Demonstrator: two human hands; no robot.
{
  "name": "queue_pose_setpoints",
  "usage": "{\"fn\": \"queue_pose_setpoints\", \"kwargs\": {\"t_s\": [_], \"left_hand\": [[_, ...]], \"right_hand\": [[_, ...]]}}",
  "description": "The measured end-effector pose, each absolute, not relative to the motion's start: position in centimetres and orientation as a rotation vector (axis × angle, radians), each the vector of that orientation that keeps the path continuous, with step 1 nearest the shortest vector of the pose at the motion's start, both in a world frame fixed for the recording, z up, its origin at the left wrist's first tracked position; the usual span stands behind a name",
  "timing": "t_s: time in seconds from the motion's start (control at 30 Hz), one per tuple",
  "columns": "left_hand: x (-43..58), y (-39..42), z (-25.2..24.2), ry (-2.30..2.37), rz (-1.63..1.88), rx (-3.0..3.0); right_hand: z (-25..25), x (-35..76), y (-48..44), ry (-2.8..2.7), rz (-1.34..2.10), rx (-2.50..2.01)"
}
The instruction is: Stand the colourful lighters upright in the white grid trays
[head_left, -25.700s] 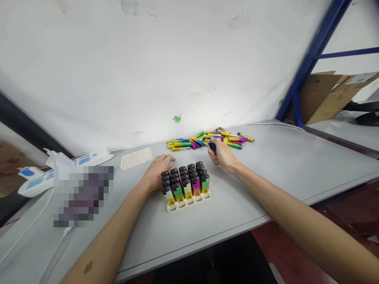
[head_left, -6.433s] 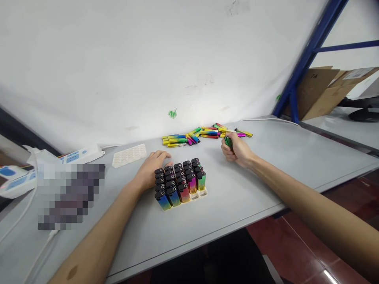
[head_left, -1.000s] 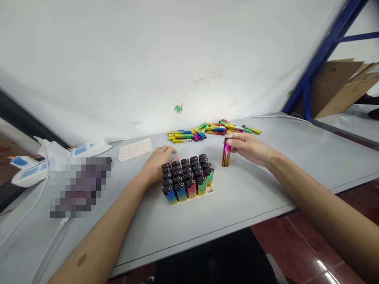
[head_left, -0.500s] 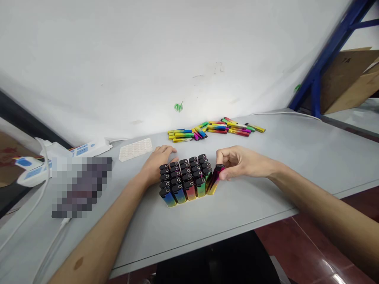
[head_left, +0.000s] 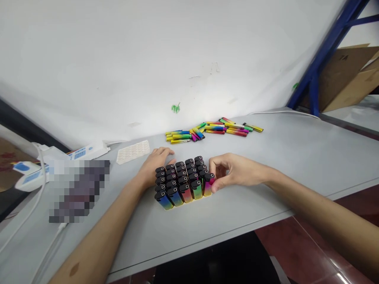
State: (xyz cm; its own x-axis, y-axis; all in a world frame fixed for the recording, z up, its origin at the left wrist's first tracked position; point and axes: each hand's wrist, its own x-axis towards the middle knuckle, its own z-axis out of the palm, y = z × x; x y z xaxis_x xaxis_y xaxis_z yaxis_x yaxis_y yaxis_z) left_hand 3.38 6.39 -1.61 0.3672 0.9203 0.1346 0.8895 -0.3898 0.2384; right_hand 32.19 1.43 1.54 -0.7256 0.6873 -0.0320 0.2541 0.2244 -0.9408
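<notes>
Several lighters (head_left: 186,188) with black tops and rainbow metallic bodies stand upright in close rows on the table. At the near right corner of this block is a purple-and-yellow lighter (head_left: 209,185), upright in line with the front row. My right hand (head_left: 226,169) is closed on it from the right, thumb and fingers near its top. My left hand (head_left: 155,163) lies at the block's far left side, its fingers stretched out and partly hidden behind the lighters. Farther back, more lighters (head_left: 229,128) lie on their sides in a loose pile by the wall.
A white textured tray (head_left: 134,151) lies behind my left hand. On the left are white power strips (head_left: 85,151), a blurred-out dark object (head_left: 79,193) and a white cable (head_left: 44,252). Cardboard boxes (head_left: 343,79) stand beyond a blue frame (head_left: 314,92) on the right.
My right hand has moved nearer and slightly left, bringing the purple-and-yellow lighter from a tilt to upright at the block's corner. My left hand stays beside the block.
</notes>
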Motion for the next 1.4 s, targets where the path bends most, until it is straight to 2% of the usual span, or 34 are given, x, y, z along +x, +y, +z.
{"fn": "queue_pose_setpoints", "kwargs": {"t_s": [0.33,0.53,0.93,1.03,1.13,1.4], "left_hand": [[2.9,6.6,-1.8,1.591,0.389,2.554],[3.4,5.8,-0.4,1.707,0.465,2.432],[5.2,2.0,5.0,1.649,1.042,2.171],[7.1,-0.5,7.1,1.543,0.906,2.318],[8.8,-2.8,8.1,1.427,0.602,2.565],[10.6,-3.4,5.8,1.558,0.238,2.643]], "right_hand": [[1.2,32.4,1.7,-2.243,1.528,-0.987],[0.7,33.2,2.6,-2.266,1.435,-1.054],[-0.3,33.2,3.7,-2.074,1.486,-1.134],[-0.4,33.2,3.9,-2.050,1.457,-1.133],[-0.3,33.1,3.9,-2.068,1.429,-1.141],[-0.2,33.0,3.7,-2.073,1.395,-1.146]]}}
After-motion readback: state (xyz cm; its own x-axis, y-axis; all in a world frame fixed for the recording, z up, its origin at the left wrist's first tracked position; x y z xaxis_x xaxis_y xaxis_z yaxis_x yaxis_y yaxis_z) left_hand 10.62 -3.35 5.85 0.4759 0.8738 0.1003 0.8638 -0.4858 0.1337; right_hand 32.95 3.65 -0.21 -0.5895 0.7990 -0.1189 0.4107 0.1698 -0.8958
